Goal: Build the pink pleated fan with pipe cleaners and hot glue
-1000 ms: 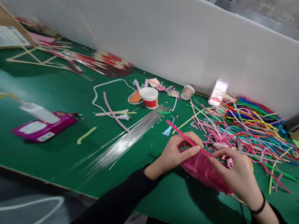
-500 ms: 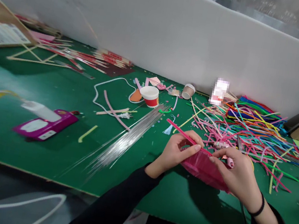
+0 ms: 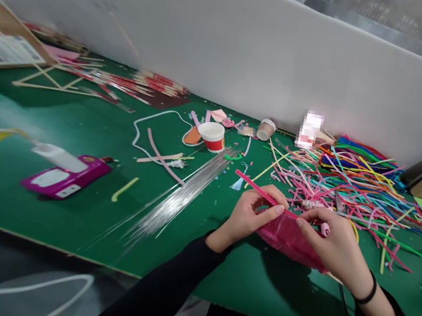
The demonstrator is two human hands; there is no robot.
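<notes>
A pink pipe cleaner [image 3: 250, 180] runs along the upper edge of a curved, see-through pink piece [image 3: 288, 238] held above the green table. My left hand [image 3: 252, 213] pinches the pipe cleaner against that edge, and its free end sticks out to the upper left. On the other side my right hand [image 3: 329, 240] is closed with thumb and forefinger at the same edge. Its palm and fingers hide the right part of the pink piece. A thin pale stick end [image 3: 334, 278] shows under my right hand.
Many coloured pipe cleaners [image 3: 366, 173] lie heaped at the back right. Thin metal wires [image 3: 179, 201] spread left of my hands, near a red-and-white paper cup [image 3: 212, 135]. A purple device with a white cable [image 3: 68, 177] lies at left. A white partition [image 3: 229, 48] stands behind.
Both hands stay almost in place on the pink piece. The whole view shifts very slightly, and the pale stick end under my right hand shows more clearly.
</notes>
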